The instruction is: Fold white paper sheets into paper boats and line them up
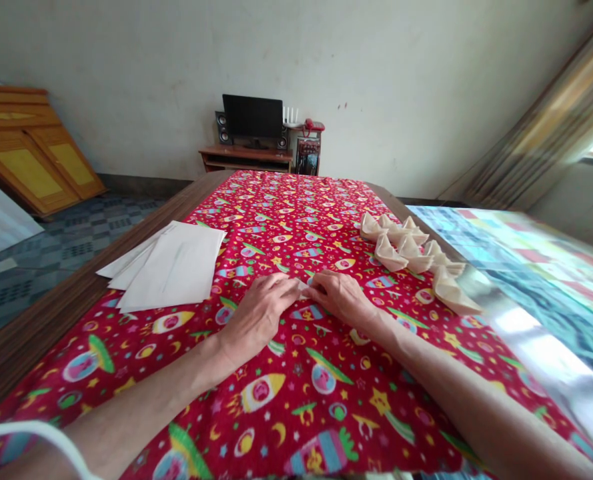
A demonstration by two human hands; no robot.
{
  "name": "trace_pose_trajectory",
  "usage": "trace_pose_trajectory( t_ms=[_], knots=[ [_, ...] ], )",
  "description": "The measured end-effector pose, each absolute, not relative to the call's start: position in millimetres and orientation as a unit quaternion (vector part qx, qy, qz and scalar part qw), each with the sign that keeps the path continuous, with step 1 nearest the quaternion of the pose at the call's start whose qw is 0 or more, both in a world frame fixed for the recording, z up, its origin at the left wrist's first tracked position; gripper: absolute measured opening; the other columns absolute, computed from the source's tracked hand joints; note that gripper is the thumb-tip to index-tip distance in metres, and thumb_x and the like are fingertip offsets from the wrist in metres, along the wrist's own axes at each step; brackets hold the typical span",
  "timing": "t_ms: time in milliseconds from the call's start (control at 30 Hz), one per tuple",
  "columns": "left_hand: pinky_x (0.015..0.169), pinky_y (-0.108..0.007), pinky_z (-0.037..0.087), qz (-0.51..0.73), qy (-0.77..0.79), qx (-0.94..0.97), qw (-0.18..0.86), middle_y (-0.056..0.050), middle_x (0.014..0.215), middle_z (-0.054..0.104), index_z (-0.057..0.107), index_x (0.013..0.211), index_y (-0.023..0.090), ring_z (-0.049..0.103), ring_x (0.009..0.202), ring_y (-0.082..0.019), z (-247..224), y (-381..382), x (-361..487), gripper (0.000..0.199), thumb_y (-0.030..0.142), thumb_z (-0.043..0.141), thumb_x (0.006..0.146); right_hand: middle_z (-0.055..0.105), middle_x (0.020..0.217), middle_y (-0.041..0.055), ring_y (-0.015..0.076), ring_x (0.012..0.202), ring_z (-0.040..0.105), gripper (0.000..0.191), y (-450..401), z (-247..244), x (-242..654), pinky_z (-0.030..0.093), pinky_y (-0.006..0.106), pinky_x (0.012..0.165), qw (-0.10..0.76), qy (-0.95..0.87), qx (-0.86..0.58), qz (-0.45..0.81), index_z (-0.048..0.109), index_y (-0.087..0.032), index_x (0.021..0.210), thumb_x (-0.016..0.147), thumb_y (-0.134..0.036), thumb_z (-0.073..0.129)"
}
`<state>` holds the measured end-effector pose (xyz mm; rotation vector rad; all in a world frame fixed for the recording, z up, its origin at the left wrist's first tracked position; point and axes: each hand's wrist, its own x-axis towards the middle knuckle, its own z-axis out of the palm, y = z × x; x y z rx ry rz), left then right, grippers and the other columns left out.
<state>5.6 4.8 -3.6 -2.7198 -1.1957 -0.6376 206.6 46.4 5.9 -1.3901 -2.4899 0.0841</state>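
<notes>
The surface (pixel 56 321) extends beneath and beyond both hands. A red printed cloth (pixel 301 373) covers most of it; it appears soft, with some give under pressure.

Sheets (pixel 176 273) lie fanned and overlapping to the left of the left hand, apart from it. They appear thin, light and flexible. Recommended hold: one corner or free edge of the top sheet, as the overlap may let several lift together.

Folded pieces (pixel 414 255) with peaked ends stand clustered to the right of and beyond the right hand, not touching it. They appear light, hollow and easily crushed. Recommended hold: a light pinch at the peaked ends.

The left hand (pixel 266 308) and right hand (pixel 341 293) are closed at the fingertips, pinching a paper (pixel 302 287) between them, just above or on the cloth; contact cannot be confirmed. Only a small white part shows; its full shape is hidden. It is judged light, crease-holding and liable to tear. Recommended hold: opposite ends, between thumb and forefinger.
</notes>
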Motion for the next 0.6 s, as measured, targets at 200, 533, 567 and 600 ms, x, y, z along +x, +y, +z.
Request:
trace_pose_trajectory(
  t_ms=[200,533,567,600],
  knots=[
    [0.107,-0.037,0.028,-0.140,-0.395,-0.907,0.041,0.001,0.139,0.047,0.045,0.133,0.024,0.033,0.132,-0.020,-1.1,-2.0,-1.2,0.059,0.001,0.038,0.079,0.064,0.071,0.0003,0.0117,0.063,0.056,0.027,43.4,5.1,206.4,0.034,0.022,0.056,0.165,-0.848,-0.503,0.041,0.063,-0.019,0.078,0.087,-0.043,0.053],
    [0.111,-0.039,0.020,-0.096,-0.408,-0.906,0.051,-0.001,0.146,0.037,0.032,0.140,0.022,0.026,0.137,-0.017,1.3,-6.9,-2.4,0.067,0.000,0.034,0.077,0.060,0.123,0.0089,0.0200,0.115,0.052,0.031,7.6,5.0,210.2,0.041,0.036,0.092,0.139,-0.942,-0.294,-0.087,0.055,-0.017,0.121,0.094,-0.016,0.039],
    [0.111,-0.038,0.019,-0.092,-0.407,-0.907,0.052,-0.001,0.146,0.036,0.031,0.141,0.021,0.026,0.137,-0.017,2.3,-7.5,-2.5,0.067,0.000,0.033,0.077,0.059,0.124,0.0084,0.0197,0.116,0.051,0.031,7.3,5.1,211.2,0.041,0.036,0.093,0.133,-0.941,-0.299,-0.083,0.055,-0.018,0.120,0.094,-0.016,0.039],
    [0.111,-0.038,0.019,-0.088,-0.406,-0.908,0.053,-0.001,0.146,0.036,0.031,0.141,0.021,0.027,0.137,-0.017,3.6,-8.2,-2.6,0.067,0.000,0.034,0.077,0.059,0.124,0.0082,0.0197,0.117,0.051,0.031,7.4,5.4,212.1,0.041,0.036,0.093,0.129,-0.940,-0.305,-0.080,0.055,-0.018,0.119,0.094,-0.016,0.038]
  ],
)
